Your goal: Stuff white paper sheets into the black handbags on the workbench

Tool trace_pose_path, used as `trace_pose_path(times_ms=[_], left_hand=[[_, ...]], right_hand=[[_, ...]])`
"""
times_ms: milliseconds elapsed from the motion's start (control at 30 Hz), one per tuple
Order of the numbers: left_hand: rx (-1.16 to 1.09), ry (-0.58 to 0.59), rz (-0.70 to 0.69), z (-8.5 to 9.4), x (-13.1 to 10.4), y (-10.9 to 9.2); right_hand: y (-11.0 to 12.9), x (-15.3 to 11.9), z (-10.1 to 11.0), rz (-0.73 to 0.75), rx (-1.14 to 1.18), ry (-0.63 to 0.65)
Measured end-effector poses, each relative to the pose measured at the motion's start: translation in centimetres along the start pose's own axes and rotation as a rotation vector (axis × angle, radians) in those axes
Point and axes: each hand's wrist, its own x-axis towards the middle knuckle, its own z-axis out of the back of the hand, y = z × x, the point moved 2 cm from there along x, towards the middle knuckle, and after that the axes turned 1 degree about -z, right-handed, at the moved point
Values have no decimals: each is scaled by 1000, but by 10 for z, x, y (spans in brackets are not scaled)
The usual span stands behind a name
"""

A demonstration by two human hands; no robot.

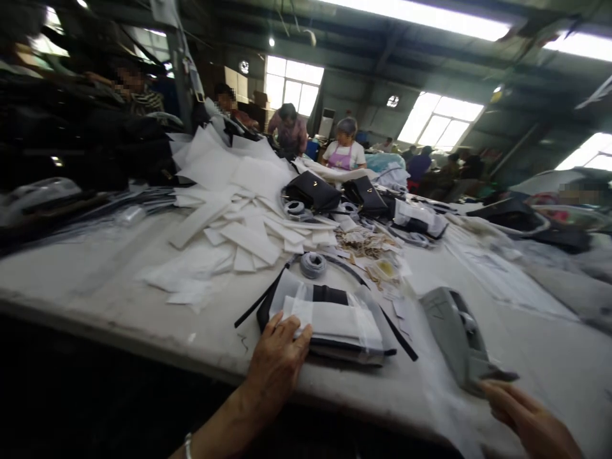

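Note:
A black handbag lies on the table in front of me, partly wrapped in white packing sheet and clear film. My left hand rests on its near left part, fingers laid over the wrapping. Dark strap ends stick out on both sides of the bag. To the right stands a grey tape dispenser. My right hand is at its near end with thumb and fingers pressed together; what they pinch, if anything, is too blurred to make out. A coiled grey strap sits just behind the bag.
White foam sheets are heaped at the back left. More black bags stand behind, near a pile of small tan pieces. Plastic wrapping covers the right side. The table's front edge runs near me. Several people work beyond.

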Motion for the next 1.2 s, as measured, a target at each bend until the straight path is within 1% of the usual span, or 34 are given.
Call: trace_pose_path(times_ms=[33, 67, 133, 167, 200, 233, 267, 333, 367, 400, 433, 533, 567, 633, 667, 700, 767, 800, 833, 867, 900, 933, 967, 1000, 1067, 1100, 1167, 1200], left_hand=[[-1, 12, 8, 0, 0, -1], [0, 20, 15, -1, 0, -2], [2, 25, 24, -2, -2, -3], [2, 24, 26, -2, -3, -3], [0, 21, 29, -3, -4, -3], [-5, 22, 34, -3, -4, -3], [-12, 22, 38, -3, -5, -3], [-37, 24, 44, -3, -5, -3], [-49, 29, 49, -4, -6, -3], [-60, 33, 54, -4, -6, -3], [-68, 33, 58, -4, -6, -3], [-91, 22, 81, -5, -7, -1], [-100, 20, 85, -6, -7, -1], [-110, 22, 88, -8, -7, 0], [-110, 21, 86, -8, -7, 0], [-108, 16, 81, -9, -7, 0], [-101, 7, 78, -9, -7, 1], [-101, 2, 77, -10, -7, 1], [-101, -4, 74, -10, -7, 1], [-103, -15, 71, -11, -8, 2], [-106, -32, 68, -12, -9, 2], [-108, -52, 64, -12, -10, 2], [-111, -71, 60, -13, -11, 2], [-113, -87, 57, -14, -12, 2], [-119, -104, 54, -15, -12, 2], [-122, -108, 51, -15, -12, 3], [-124, -126, 49, -13, -9, 4], [-126, -133, 47, -12, -7, 5]], right_hand=[[27, -4, -11, 63, 9, 121], [60, -12, -25, 155, 2, 266], [133, -36, -57, 307, -3, 606], [169, -50, -74, 393, 6, 742], [202, -64, -91, 474, -11, 916], [231, -76, -107, 558, -39, 1046], [254, -84, -123, 627, -91, 1163], [287, -92, -153, 717, -229, 1286], [298, -91, -167, 765, -315, 1311], [306, -89, -181, 819, -413, 1302], [312, -86, -194, 896, -531, 1260], [324, -79, -229, 1136, -856, 1064], [327, -79, -239, 1193, -916, 1022], [331, -81, -253, 1248, -958, 1005], [332, -83, -258, 1267, -961, 1013], [333, -83, -261, 1318, -969, 1009], [333, -81, -262, 1492, -965, 946], [333, -77, -260, 1583, -951, 869], [332, -70, -256, 1647, -934, 758], [330, -63, -251, 1668, -910, 634], [328, -55, -245, 1633, -873, 520], [323, -47, -239, 1558, -816, 427], [317, -42, -233, 1464, -735, 364], [308, -38, -227, 1369, -635, 340], [286, -41, -220, 1226, -420, 385], [272, -46, -219, 1196, -339, 433], [247, -62, -219, 1235, -255, 532], [236, -71, -219, 1275, -248, 557]])
